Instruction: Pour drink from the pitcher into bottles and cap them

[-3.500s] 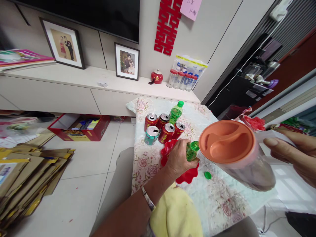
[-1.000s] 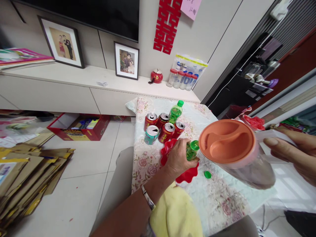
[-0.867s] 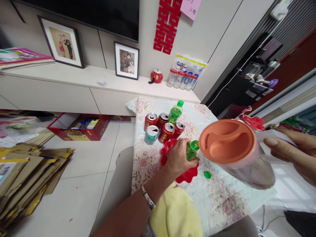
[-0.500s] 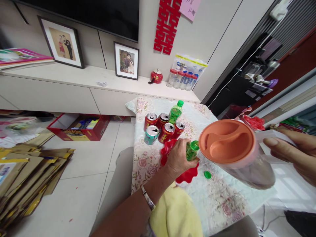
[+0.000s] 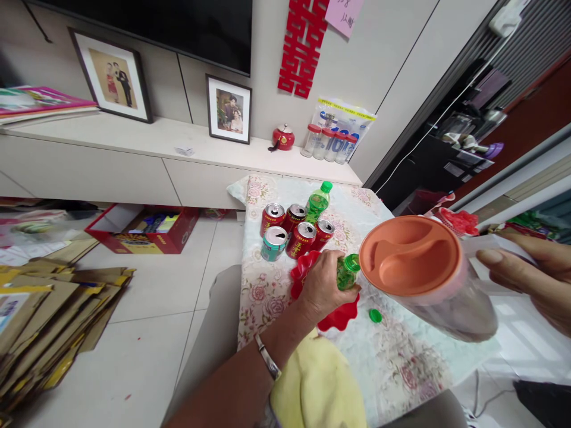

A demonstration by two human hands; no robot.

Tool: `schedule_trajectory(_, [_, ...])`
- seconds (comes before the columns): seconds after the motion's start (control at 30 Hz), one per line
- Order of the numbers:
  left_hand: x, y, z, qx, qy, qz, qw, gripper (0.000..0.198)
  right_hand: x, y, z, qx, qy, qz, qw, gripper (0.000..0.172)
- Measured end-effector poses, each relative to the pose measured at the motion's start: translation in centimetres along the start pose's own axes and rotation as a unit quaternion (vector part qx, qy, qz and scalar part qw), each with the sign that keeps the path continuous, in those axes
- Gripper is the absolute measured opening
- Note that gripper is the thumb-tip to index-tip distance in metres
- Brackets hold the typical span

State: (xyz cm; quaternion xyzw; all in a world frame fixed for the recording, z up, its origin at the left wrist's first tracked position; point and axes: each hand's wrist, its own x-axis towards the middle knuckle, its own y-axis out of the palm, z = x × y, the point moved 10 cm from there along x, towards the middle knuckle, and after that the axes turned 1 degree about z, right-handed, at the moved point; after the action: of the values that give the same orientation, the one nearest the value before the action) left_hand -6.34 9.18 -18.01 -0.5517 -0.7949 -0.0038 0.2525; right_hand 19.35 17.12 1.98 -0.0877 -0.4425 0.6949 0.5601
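My left hand (image 5: pixel 328 282) is wrapped round an uncapped green plastic bottle (image 5: pixel 347 274), over a red scalloped tray (image 5: pixel 341 318). In my right hand (image 5: pixel 530 273) is the handle of a clear pitcher (image 5: pixel 468 312) with an orange lid (image 5: pixel 410 255). The pitcher tilts toward the bottle, its lid edge beside the bottle mouth; whether they touch, I cannot tell. A green cap (image 5: pixel 375 315) lies loose on the tablecloth (image 5: pixel 401 362). Behind the tray stand several red cans (image 5: pixel 302 239), a teal can (image 5: pixel 273 244) and a capped green bottle (image 5: pixel 317 202).
A yellow cloth (image 5: pixel 319 380) lies at the table's near edge by my lap. Past the table runs a white cabinet (image 5: pixel 196 157) bearing photo frames, a red pot (image 5: pixel 283 138) and glass jars (image 5: pixel 328 145). Flattened cardboard (image 5: pixel 66 321) and a red box (image 5: pixel 143 232) rest on the left floor.
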Motion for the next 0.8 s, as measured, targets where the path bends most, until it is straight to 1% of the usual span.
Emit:
schedule_trajectory(0.2, [0.0, 0.0, 0.0, 0.0, 0.001, 0.001, 1.0, 0.061, -0.1, 0.1, 0.7, 0.002, -0.004, -0.006, 1.0, 0.039])
schedule_trajectory(0.43, [0.0, 0.0, -0.1, 0.003, 0.01, -0.008, 1.0, 0.062, -0.1, 0.1, 0.5, -0.027, -0.01, -0.007, 1.0, 0.04])
schedule_trajectory(0.6, [0.0, -0.1, 0.0, 0.0, 0.002, -0.004, 1.0, 0.062, -0.5, 0.8, 1.8, -0.058, -0.009, 0.004, 0.998, 0.026])
schedule_trajectory(0.67, [0.0, -0.1, 0.0, -0.001, 0.0, -0.003, 1.0, 0.061, -0.5, 1.0, 2.2, -0.055, -0.016, 0.01, 0.998, 0.024])
schedule_trajectory(0.73, [0.0, -0.1, -0.1, -0.005, -0.001, -0.001, 1.0, 0.06, -0.4, 0.8, 2.0, -0.041, -0.014, 0.008, 0.999, 0.027])
schedule_trajectory(0.8, [0.0, -0.1, -0.1, -0.009, -0.001, -0.001, 1.0, 0.059, -0.2, 0.4, 1.4, -0.025, -0.007, 0.004, 1.0, 0.033])
